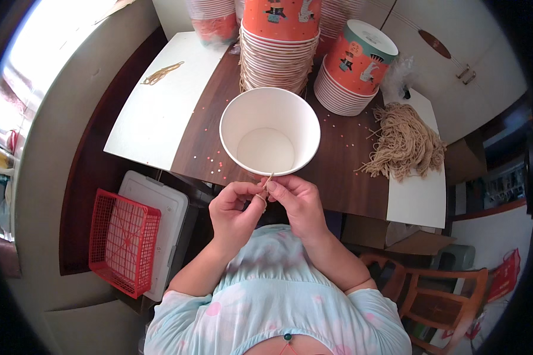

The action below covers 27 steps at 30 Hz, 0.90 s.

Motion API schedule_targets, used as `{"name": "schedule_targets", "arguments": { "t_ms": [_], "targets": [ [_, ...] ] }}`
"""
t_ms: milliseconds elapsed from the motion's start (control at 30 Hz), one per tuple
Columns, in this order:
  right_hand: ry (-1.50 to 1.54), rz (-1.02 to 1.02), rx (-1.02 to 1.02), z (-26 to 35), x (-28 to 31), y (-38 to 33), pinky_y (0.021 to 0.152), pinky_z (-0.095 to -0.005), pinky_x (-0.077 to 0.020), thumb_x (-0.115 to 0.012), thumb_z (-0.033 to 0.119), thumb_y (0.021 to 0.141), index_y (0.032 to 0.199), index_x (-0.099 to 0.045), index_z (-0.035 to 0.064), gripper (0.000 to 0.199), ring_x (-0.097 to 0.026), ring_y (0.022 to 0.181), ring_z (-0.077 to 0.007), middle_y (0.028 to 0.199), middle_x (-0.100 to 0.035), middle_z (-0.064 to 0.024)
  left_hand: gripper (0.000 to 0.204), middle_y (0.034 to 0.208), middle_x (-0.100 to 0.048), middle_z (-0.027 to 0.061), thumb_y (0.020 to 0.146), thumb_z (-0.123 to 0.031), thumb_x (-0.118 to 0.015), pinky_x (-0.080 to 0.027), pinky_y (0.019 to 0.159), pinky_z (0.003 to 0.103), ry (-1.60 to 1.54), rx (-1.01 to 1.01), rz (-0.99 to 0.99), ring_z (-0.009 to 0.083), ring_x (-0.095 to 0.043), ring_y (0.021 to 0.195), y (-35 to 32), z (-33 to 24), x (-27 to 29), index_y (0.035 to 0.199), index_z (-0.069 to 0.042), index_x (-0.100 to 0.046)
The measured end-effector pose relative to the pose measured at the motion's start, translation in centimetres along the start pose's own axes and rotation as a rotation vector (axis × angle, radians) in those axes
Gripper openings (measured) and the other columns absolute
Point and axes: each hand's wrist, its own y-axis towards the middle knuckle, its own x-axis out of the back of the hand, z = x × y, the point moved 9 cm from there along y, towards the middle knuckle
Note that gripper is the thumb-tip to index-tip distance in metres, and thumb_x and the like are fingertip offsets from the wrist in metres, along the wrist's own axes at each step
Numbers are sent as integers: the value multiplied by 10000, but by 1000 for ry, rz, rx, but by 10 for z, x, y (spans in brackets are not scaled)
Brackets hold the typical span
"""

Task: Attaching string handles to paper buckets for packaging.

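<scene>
A white paper bucket [266, 151] stands on the brown table with its mouth tilted toward me, its inside bare. Just at its near rim, my left hand [236, 204] and my right hand [296, 198] meet, both closed in a pinch. Between the fingertips runs a thin tan cord [270, 177], its short end sticking up by the rim. The lower part of the cord is mostly hidden by the fingers. On the right of the table lies a loose heap of tan cords [405, 142]. A few more cords [163, 73] rest on the white panel at the left.
Behind the bucket rises a tall stack of orange printed buckets [278, 56]. A shorter upside-down stack [356, 68] stands to its right. Small red and white dots lie on the brown tabletop [337, 177]. A red plastic basket [124, 242] leans at lower left; a wooden chair [438, 296] stands at lower right.
</scene>
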Motion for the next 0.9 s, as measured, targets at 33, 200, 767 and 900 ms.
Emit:
{"name": "schedule_targets", "arguments": {
  "t_ms": [33, 200, 767, 900],
  "targets": [
    [-27, -5, 15, 1, 1, 0, 762, -233, -482, -634, 145, 905, 1016, -682, -19, 203, -595, 795, -83, 942, -690, -56, 64, 854, -673, 69, 845, 39, -621, -515, 679, 217, 0, 0, -1, 95, -631, 751, 0, 0, 0, 908, 43, -617],
    [-149, -66, 42, 6, 2, -3, 737, -232, -477, -638, 135, 903, 1025, -687, -14, 198, -592, 789, -77, 945, -696, -53, 74, 856, -671, 66, 847, 41, -618, -513, 684, 217, 56, -24, 10, 93, -629, 761, 1, -2, 0, 921, 41, -614],
    [-468, 45, 151, 31, -4, -3, 722, -261, -502, -623, 71, 854, 936, -690, -23, 142, -641, 797, -128, 859, -691, -102, 148, 832, -644, 96, 774, 102, -617, -508, 656, 261, 343, -298, 74, 163, -632, 753, 10, -24, 0, 892, 15, -638],
    [-508, 71, 178, 31, -6, -4, 734, -285, -507, -640, 74, 838, 925, -685, -18, 135, -654, 817, -165, 884, -689, -124, 176, 907, -641, 126, 757, 128, -590, -489, 698, 241, 445, -379, 186, 162, -630, 815, 7, -35, -7, 905, 48, -641]
  ]
}}
